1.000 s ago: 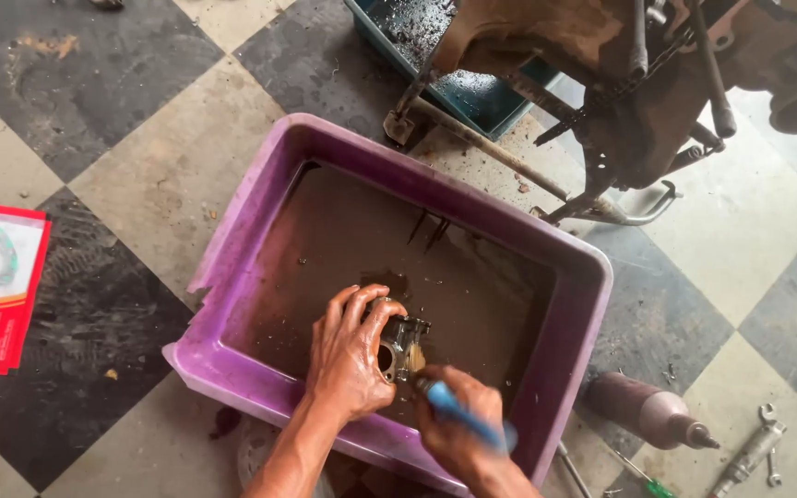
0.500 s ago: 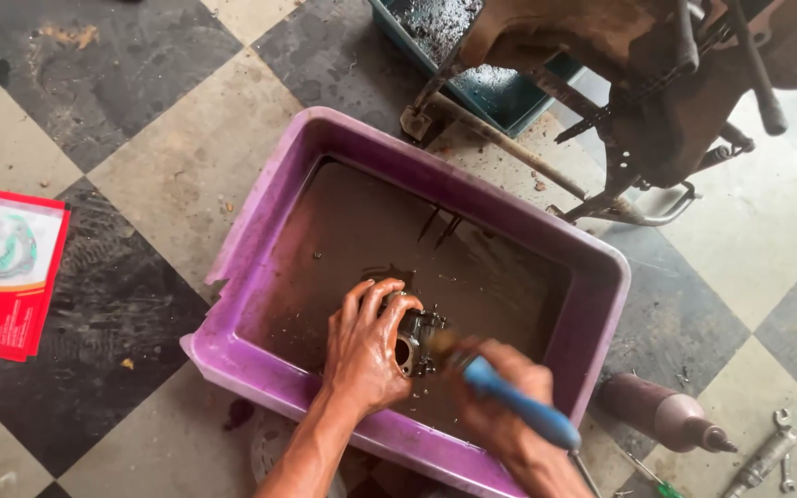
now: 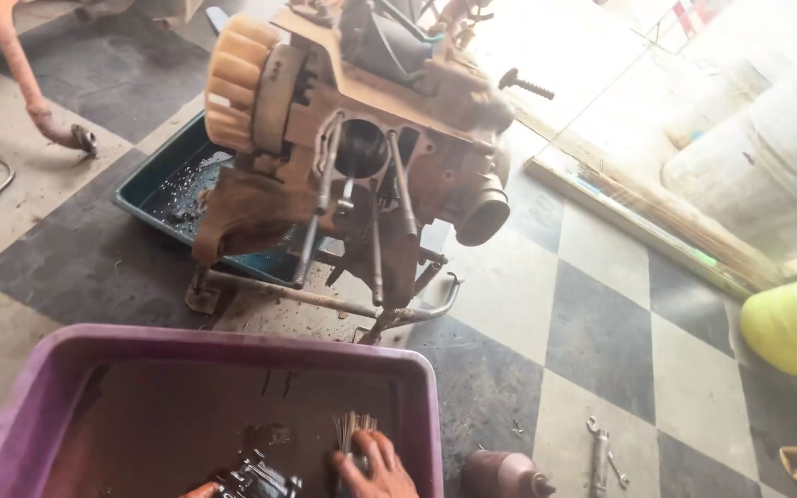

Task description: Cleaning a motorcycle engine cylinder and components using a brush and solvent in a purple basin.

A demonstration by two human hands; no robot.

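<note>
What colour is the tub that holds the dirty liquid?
The tub is purple, stained brown inside; it shows in the head view.

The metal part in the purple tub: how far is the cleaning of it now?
Done: the metal part sits in the dark liquid of the purple tub. In hand: the right hand holds the brush beside it; the left hand barely shows at the frame's edge. Left: the part looks dark and wet, not yet lifted out or dried.
</note>
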